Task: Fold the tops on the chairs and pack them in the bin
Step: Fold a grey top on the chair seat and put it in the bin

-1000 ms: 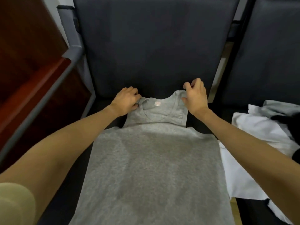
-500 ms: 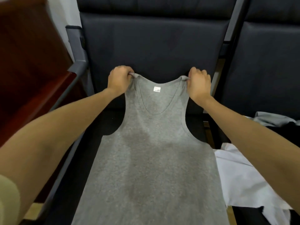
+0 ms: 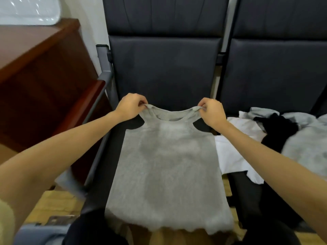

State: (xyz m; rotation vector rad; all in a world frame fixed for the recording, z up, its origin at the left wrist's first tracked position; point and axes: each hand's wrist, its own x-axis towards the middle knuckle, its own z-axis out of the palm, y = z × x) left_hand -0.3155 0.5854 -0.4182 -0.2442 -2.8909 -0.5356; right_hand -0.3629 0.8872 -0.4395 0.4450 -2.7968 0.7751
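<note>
Across the middle of the frame a grey tank top [image 3: 168, 167] is spread down the seat of a dark chair [image 3: 164, 71], its hem reaching the lower edge of the seat and hanging a little past it; its two shoulder straps are lifted off the seat near the foot of the backrest. At centre left the left hand [image 3: 130, 108] pinches the left strap, fingers curled tight around the bunched fabric; at centre right the right hand [image 3: 212, 113] has the same closed grip on the right strap, thumb and fingertips pressed on the cloth; both forearms reach in from the lower corners. To the right, on the seat of a second dark chair [image 3: 276, 68], lies a loose heap of tops: a white top [image 3: 233, 152] nearest the grey one and touching its right edge, a black top [image 3: 276, 131] over it, and another grey top [image 3: 304, 147] at the right edge of the frame. At upper left stands a reddish wooden cabinet [image 3: 44, 82]; something pale and shiny [image 3: 30, 11] sits on top of it, too blurred to make out; wooden floor [image 3: 53, 202] shows at lower left.
</note>
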